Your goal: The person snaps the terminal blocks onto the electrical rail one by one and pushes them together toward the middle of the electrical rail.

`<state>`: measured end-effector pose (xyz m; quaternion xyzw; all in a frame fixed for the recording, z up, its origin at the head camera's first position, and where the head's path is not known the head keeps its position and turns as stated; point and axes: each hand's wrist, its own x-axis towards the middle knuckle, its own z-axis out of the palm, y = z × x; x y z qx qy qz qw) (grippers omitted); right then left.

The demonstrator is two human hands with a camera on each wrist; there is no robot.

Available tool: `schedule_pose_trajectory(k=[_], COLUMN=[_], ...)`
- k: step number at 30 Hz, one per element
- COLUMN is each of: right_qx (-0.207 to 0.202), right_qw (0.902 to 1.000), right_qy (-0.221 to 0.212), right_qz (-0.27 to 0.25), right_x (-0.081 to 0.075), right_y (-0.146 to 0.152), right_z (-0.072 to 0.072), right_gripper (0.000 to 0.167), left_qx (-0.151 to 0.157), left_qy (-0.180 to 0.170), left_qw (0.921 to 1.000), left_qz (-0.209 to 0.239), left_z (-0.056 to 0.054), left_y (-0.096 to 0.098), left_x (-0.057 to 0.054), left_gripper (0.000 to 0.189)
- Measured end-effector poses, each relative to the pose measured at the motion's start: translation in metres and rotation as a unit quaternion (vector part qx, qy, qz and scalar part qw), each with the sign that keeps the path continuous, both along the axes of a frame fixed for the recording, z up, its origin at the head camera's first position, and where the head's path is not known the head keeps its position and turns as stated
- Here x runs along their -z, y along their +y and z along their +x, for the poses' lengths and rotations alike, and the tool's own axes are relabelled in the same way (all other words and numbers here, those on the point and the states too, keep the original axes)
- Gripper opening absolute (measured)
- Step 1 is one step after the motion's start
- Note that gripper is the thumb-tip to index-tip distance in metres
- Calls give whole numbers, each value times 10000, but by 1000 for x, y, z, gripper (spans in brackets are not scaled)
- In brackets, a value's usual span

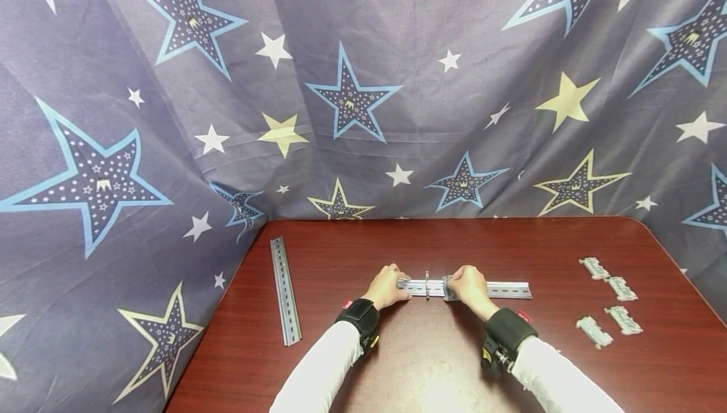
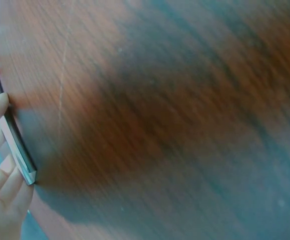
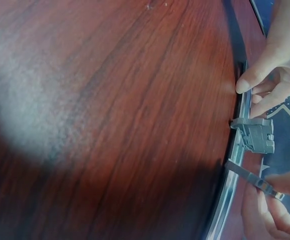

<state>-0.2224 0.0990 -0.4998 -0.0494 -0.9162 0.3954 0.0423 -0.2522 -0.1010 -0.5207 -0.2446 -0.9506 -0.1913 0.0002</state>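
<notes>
A slotted metal DIN rail (image 1: 508,290) lies crosswise on the table. My left hand (image 1: 386,287) grips its left end, thumb on the near edge and fingers on the far side; the left wrist view shows these fingers (image 2: 22,192) at the rail's end. One grey terminal block (image 3: 257,136) stands on the rail, a short way from the left hand. Further right, my right hand (image 1: 470,287) pinches a second grey terminal block (image 3: 254,179) between thumb and fingers. That block is tilted, one end at the rail's near edge; whether it is seated cannot be told.
Another slotted rail (image 1: 286,293) lies lengthwise at the table's left. Several loose terminal blocks lie at the right, among them one at the back (image 1: 594,268) and one nearer the front (image 1: 594,332). A star-patterned cloth (image 1: 409,116) hangs behind the reddish-brown table (image 1: 352,242).
</notes>
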Motion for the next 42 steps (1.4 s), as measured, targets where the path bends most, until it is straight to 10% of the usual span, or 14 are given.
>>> schedule_pose_trajectory(k=[42], right_qx=[51], right_qw=[9977], right_qy=[231], right_qz=[634], right_x=[1], right_y=[-20], right_z=[-12], right_gripper=[18], left_qx=[10], left_qy=[-1], left_qw=[9999], left_qz=[-161], left_z=[2], left_y=[1], left_x=[-3], left_gripper=[34])
